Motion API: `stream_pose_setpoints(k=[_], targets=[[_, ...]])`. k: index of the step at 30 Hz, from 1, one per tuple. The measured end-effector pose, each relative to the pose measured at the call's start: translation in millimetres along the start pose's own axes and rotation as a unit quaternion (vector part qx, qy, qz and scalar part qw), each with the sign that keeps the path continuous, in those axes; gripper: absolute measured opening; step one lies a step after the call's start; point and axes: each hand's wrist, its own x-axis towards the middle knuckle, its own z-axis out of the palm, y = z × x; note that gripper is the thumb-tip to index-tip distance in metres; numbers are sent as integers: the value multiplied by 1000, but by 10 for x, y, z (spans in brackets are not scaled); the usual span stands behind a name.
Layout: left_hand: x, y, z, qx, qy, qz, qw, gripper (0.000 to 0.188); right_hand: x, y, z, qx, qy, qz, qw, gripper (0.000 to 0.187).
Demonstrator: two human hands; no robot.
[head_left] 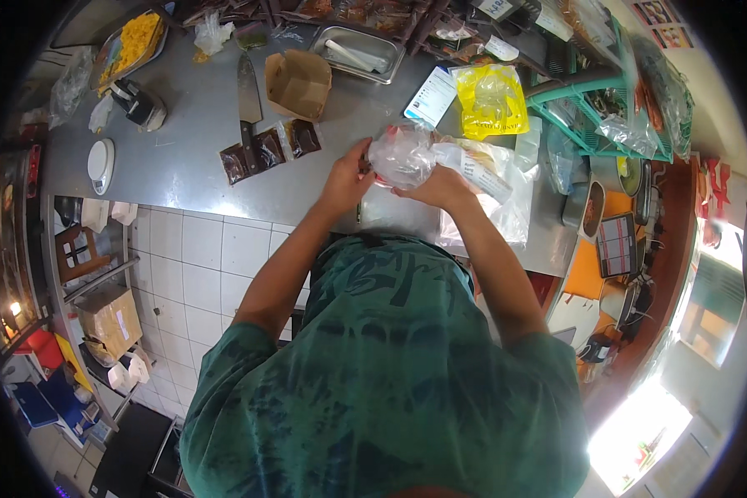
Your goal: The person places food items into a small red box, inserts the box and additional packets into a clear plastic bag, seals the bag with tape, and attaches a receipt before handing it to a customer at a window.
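Observation:
Both my hands hold a clear plastic bag (402, 156) with something reddish in it that I cannot make out. My left hand (349, 176) curves round its left side, thumb and fingers bent against it. From the right, my right hand (441, 189) grips its lower edge, with part of its fingers hidden beneath. A white printed paper slip (483, 178) slants away beside my right hand, over a pile of clear plastic bags (513, 217). Dark sauce sachets (267, 149) lie to the left, next to a knife (248, 95) and an open brown cardboard food box (299, 87).
Behind my hands are a metal tray (358, 51), a phone (430, 96) with its screen lit and a yellow plastic bag (490, 101). A green basket (602, 116) stands at the right. A small white scale (101, 164) sits near the steel counter's (187, 166) left edge.

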Motion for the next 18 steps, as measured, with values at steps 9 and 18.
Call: stream_pose_setpoints(k=[9, 18], targets=[[172, 35, -42, 184, -122, -57, 974, 33, -15, -28, -178, 17, -13, 15, 1000, 64], [-149, -107, -308, -82, -104, -80, 988, 35, -236, -37, -952, 109, 53, 214, 969, 64]])
